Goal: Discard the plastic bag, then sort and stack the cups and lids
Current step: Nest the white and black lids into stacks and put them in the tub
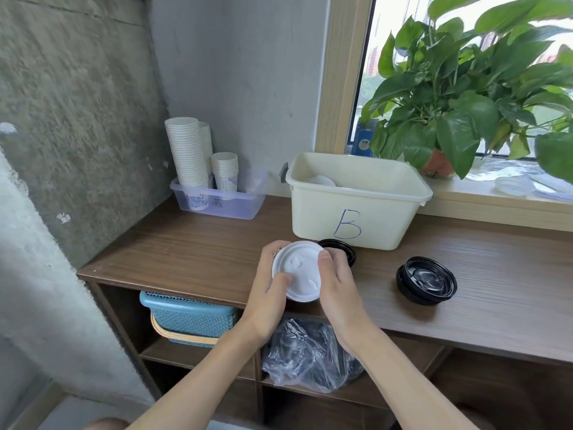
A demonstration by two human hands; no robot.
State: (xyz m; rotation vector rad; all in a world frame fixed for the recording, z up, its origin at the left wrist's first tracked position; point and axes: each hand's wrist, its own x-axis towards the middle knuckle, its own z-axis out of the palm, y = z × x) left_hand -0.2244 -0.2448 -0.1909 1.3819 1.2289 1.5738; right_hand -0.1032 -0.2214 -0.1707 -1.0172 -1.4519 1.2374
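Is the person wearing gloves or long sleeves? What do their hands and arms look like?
No gloves and no sleeves show. The left hand and the right hand are bare, with short, plain thumbnails. The left forearm and the right forearm are bare too, right down to the picture's edge. I see no ring, watch or bracelet on either side.

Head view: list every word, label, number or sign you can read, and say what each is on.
"B": handwritten in blue on the front of the cream bin.
Blue print on the paper cups in the clear tray: too blurred to read.
Logo on the blue box on the windowsill: too small to read.
Embossing on the white lid: not legible.
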